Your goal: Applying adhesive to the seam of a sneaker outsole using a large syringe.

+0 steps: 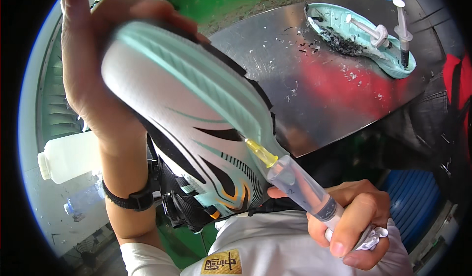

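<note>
My left hand (81, 74) is wrapped round the toe end of a white, mint and black sports shoe (157, 89), held up tilted with its side toward me. In my right hand (359, 217) is a clear plastic syringe (302, 185) with a yellow needle hub. Its needle end meets the shoe's side, near the seam where the mint sole joins the upper. My right fingers close round the plunger end, with some crumpled white material against them. Whether liquid is in the barrel is hard to make out.
On the metal table (255, 45) lies a mint shoe sole (324, 13) with black residue, holding two syringes, one lying (368, 30) and one upright (403, 28). Scraps dot the tabletop. A white bottle (73, 155) and a clear bottle (86, 200) are at left; blue ribbed material (410, 202) is at right.
</note>
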A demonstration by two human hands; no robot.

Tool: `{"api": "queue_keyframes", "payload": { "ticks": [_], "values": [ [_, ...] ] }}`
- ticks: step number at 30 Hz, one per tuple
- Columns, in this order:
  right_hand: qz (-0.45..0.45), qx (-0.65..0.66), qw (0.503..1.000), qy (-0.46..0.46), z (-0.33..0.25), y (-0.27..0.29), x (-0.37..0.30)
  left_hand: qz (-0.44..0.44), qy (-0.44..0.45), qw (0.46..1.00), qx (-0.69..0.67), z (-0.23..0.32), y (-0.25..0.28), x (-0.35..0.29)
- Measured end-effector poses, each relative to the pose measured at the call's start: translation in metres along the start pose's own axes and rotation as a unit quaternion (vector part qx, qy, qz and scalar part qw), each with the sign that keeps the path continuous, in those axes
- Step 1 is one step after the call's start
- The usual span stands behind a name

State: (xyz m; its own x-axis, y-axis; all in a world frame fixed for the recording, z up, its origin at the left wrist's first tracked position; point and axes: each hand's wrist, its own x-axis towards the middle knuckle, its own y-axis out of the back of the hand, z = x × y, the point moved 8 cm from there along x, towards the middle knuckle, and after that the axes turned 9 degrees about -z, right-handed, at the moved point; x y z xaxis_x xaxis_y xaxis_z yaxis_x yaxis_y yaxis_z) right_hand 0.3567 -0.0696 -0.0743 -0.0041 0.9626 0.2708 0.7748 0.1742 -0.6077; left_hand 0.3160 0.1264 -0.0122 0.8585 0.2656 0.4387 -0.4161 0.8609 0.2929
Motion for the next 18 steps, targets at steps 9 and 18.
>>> {"api": "queue_keyframes", "payload": {
  "ticks": [9,18],
  "values": [
    [0.01,0.006,1.0,-0.008,0.01,0.014,-0.003,0.104,0.063,0.993,0.016,-0.034,0.04,-0.01],
    [-0.066,0.103,0.989,-0.078,0.04,0.012,-0.039,0.165,0.23,0.954,0.104,-0.063,0.074,-0.023]
  ]
}}
